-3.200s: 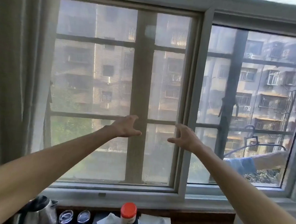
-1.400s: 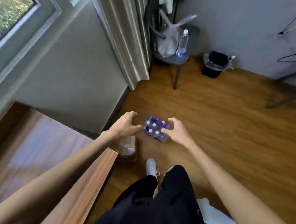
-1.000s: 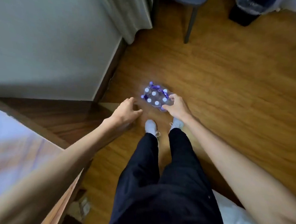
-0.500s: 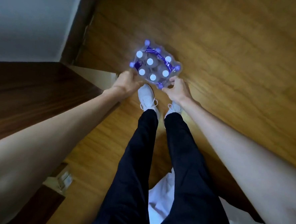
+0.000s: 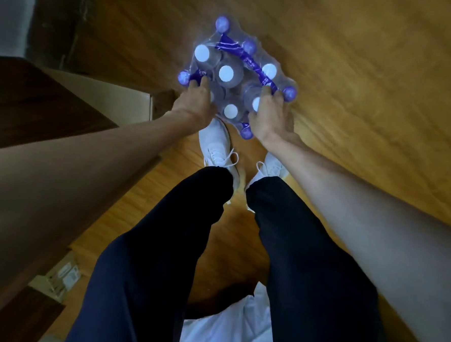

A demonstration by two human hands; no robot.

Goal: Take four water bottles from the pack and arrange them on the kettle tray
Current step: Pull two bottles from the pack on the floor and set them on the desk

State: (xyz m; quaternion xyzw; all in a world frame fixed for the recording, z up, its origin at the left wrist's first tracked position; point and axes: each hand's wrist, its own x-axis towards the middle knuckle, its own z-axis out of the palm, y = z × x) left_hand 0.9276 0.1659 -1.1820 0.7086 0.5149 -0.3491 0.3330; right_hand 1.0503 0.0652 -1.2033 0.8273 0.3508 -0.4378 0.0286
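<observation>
The pack of water bottles sits on the wooden floor, just ahead of my white shoes, still in its clear shrink wrap with a purple band across the top. I count several white bottle caps facing up at me and purple nubs at the pack's corners. My left hand is on the pack's near left side, fingers curled onto the wrap beside a purple corner. My right hand is on the near right side, fingers pressed over the top edge and partly covering one cap. Both hands are touching the wrap, but I cannot tell whether either has actually clenched on it or merely rests there. To the left of the pack stands a pale cardboard box, close to it, and beyond that the dark wooden counter. Behind my legs, well away from the pack, lies white cloth.
</observation>
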